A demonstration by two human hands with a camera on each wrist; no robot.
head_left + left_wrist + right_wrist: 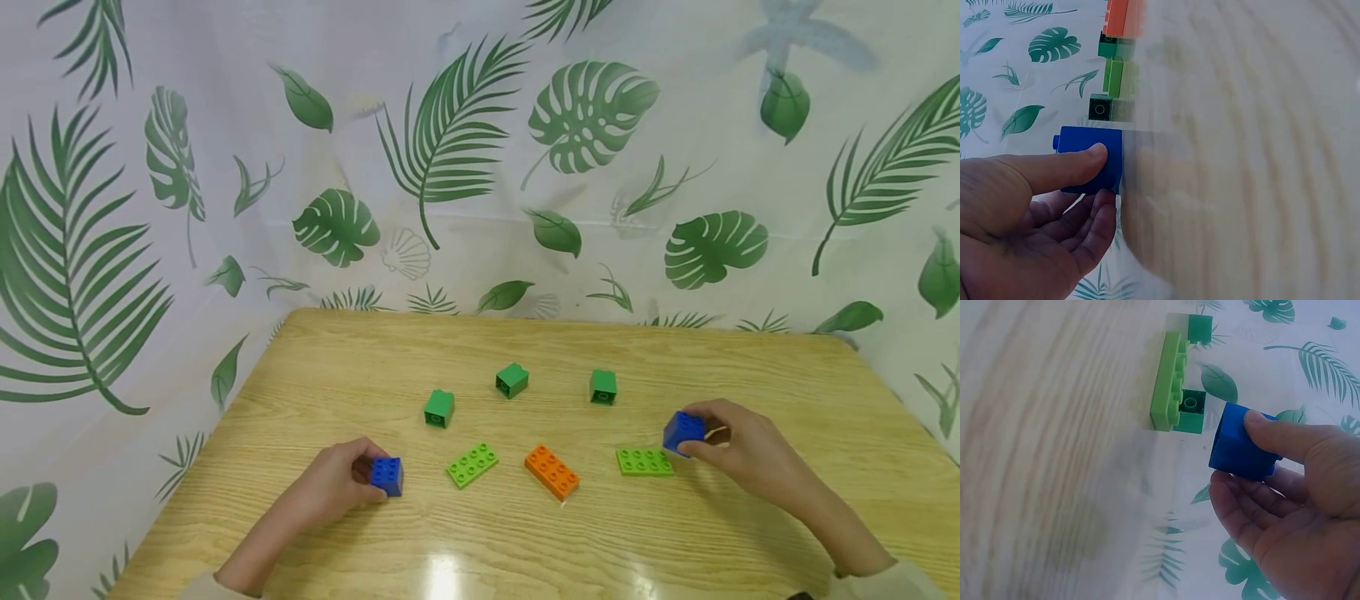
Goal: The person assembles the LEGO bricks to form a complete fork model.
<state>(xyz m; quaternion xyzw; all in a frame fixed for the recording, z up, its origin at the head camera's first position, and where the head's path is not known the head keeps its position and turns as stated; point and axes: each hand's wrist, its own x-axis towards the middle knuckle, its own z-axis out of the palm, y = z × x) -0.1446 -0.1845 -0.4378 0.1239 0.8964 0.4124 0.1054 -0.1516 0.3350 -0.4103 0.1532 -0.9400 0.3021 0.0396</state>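
My left hand (pixel 341 479) pinches a blue building brick (pixel 387 476) at the left of the table, studs up in the head view. In the left wrist view the thumb presses the side of that blue brick (pixel 1088 159), which stands on the tabletop. On the right, my right hand (pixel 750 450) grips a second blue brick (pixel 683 433) between thumb and fingers. This one is tilted and held above the table, its open underside partly visible in the right wrist view (pixel 1241 442). Just left of it lies a light green flat brick (pixel 645 462).
An orange brick (pixel 551 472) lies mid-table, with another light green brick (pixel 472 465) to its left. Farther back are three dark green bricks, at left (pixel 438 408), centre (pixel 512 380) and right (pixel 603 387), tipped on their sides. A leaf-patterned cloth (pixel 465 167) hangs behind the table.
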